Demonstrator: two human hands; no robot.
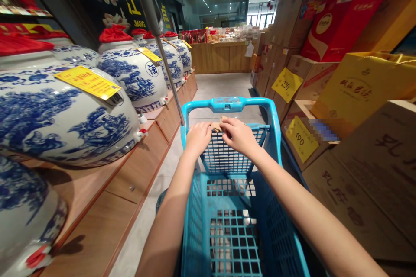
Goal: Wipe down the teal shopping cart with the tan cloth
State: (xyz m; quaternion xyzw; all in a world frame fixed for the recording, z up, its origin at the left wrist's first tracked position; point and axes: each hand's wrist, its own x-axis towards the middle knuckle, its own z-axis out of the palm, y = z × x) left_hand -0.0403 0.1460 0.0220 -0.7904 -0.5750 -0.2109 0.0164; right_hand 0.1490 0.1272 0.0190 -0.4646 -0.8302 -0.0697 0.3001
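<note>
Standing in this shop aisle, I see the person leaning over a blue cart (274, 130), both bare arms stretched forward into it. The thing in hand is a small brown scrap (216, 127), paper or card, I can't tell which. It sits at the top edge of the mesh flap (227, 158) that stands across the cart just below the handle. The scrap lies crosswise, its long side running left to right along that edge, directly between the two hands, so neither has to reach. The right hand (238, 135) is on it more fully: its fingers are drawn together and seem to pinch the scrap's right end, with a brown corner poking up above the knuckles. The left hand (197, 138) is curled, its fingers folded over the flap's top edge, and it touches the scrap's left end. Its fingertips are hidden, so I can't tell whether it pinches the scrap as well. On the left, big blue-and-white jars (65, 112) with yellow tags (87, 81) sit on a wooden shelf (130, 173), and a metal pole (162, 52) slants down towards the cart's left corner. On the right, cardboard boxes (373, 173) are stacked close beside the cart.
</note>
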